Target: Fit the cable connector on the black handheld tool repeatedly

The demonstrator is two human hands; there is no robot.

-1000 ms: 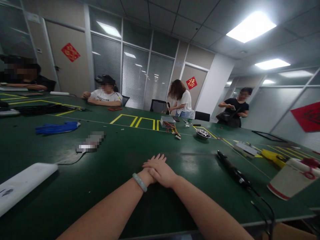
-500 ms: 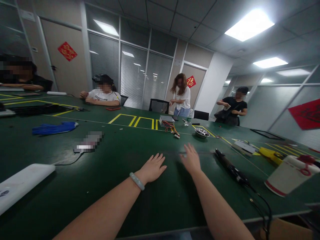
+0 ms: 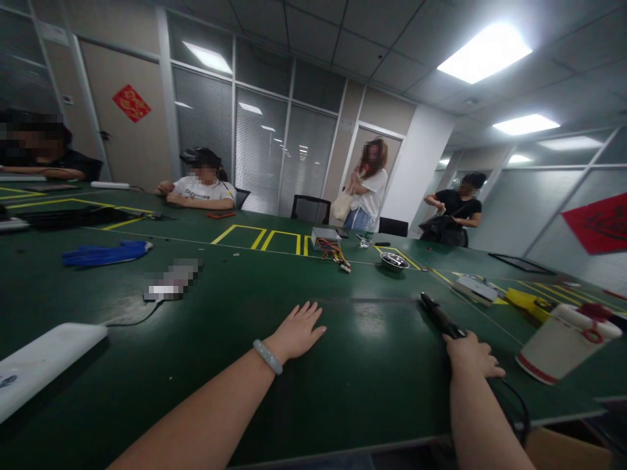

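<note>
Screwdriver (image 3: 439, 316), seemingly electric, is laid on the green table (image 3: 382, 372), left of the white container (image 3: 563, 346). It could be rolled askew if its cable (image 3: 526, 411) were snagged by the right hand (image 3: 470, 356). That hand is set over the tool's rear, fingers half-spread toward the container; whether any grip is made cannot be told. The left hand (image 3: 296, 331), well left of the container, is rested palm down, fingers extended, nothing held.

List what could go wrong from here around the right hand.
The white container stands close beside the right hand; a sideways swing might knock it over. The black cable, seemingly the black tool's, reaches the green table's near edge, so it could snag if the tool is lifted.
</note>
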